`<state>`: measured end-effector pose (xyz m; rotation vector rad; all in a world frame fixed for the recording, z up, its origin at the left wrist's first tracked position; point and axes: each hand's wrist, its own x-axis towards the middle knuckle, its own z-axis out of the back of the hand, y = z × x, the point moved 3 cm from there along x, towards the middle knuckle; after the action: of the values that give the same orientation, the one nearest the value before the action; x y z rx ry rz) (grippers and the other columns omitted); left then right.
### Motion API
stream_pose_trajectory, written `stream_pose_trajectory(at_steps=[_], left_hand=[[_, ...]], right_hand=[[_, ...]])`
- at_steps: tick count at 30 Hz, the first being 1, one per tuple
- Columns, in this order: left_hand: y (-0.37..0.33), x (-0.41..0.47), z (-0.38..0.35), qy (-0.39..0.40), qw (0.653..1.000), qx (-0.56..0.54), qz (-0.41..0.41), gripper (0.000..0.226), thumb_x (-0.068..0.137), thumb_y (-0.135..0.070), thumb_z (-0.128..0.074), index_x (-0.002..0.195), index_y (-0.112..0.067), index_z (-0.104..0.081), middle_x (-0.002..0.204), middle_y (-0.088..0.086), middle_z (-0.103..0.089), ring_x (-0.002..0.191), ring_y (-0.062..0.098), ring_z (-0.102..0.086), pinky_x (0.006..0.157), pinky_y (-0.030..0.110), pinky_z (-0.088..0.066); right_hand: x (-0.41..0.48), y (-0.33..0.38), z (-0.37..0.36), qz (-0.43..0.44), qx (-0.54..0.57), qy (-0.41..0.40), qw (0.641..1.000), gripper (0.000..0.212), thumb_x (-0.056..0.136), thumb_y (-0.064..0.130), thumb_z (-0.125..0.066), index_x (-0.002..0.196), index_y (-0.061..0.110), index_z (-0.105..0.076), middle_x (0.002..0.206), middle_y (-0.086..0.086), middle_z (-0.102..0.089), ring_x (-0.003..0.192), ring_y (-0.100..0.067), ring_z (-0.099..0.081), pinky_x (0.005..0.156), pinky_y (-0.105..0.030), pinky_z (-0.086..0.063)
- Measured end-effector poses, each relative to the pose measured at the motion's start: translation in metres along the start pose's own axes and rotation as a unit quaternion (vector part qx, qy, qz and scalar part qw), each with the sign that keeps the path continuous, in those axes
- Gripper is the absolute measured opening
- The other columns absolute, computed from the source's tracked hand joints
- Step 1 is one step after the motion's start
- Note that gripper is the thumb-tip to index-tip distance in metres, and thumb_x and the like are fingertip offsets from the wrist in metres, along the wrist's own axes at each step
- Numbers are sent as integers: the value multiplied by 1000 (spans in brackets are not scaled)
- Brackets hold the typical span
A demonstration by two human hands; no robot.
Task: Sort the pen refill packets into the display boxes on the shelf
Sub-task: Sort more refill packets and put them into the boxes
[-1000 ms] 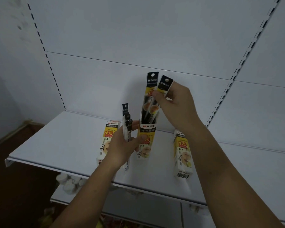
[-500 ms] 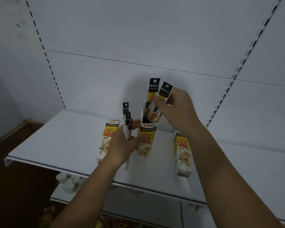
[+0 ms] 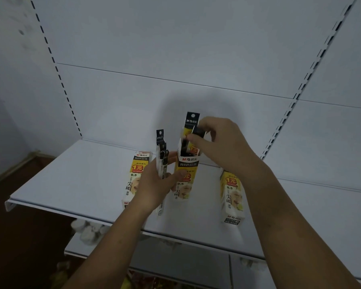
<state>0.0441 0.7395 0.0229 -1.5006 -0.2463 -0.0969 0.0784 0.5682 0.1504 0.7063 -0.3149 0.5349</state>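
Note:
Three yellow-and-white display boxes stand on the white shelf (image 3: 75, 184): a left box (image 3: 133, 176), a middle box (image 3: 186, 180) and a right box (image 3: 232, 197). My left hand (image 3: 154, 184) grips a bunch of black-topped refill packets (image 3: 162, 155) and its thumb rests against the middle box. My right hand (image 3: 221, 142) pinches the top of a refill packet (image 3: 197, 132) that is partly down inside the middle box. Another packet (image 3: 192, 122) stands upright in that box, its black header above the rim.
The white back panel (image 3: 175, 59) with slotted uprights rises behind the shelf. A lower shelf (image 3: 175, 261) shows beneath, with pale round items (image 3: 88, 230) at its left. Dark floor lies at the lower left.
My right hand has moved down, pushing its packet deeper into the middle box. The standing packet also sits lower. My left hand has stayed in place with its packets.

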Motion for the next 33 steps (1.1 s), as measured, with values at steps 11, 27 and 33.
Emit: stream_pose_trajectory(at_steps=[11,27,33], left_hand=[[-8,-1,-1,2,1000,6,-9,39,92,-13,-78,116,-40,-64,104,-1,-78,54,7,-63,52,21,-50],[-4,1,-1,1,1000,9,-3,41,92,-15,-79,120,-41,-64,115,-4,-77,54,14,-61,53,21,-51],[-3,0,-1,1,1000,12,-1,40,91,-16,-80,121,-37,-64,113,-2,-78,53,13,-62,52,20,-51]], right_hand=[[5,-8,-11,-37,-53,96,993,25,90,52,-73,87,28,-78,80,10,-70,73,-3,-64,65,-22,-48],[15,-6,2,-61,42,-15,997,29,85,39,-84,107,28,-68,87,16,-71,70,16,-58,59,-5,-41],[20,-6,-7,-22,1,23,999,12,87,29,-82,89,27,-70,82,11,-70,69,8,-59,59,-9,-36]])
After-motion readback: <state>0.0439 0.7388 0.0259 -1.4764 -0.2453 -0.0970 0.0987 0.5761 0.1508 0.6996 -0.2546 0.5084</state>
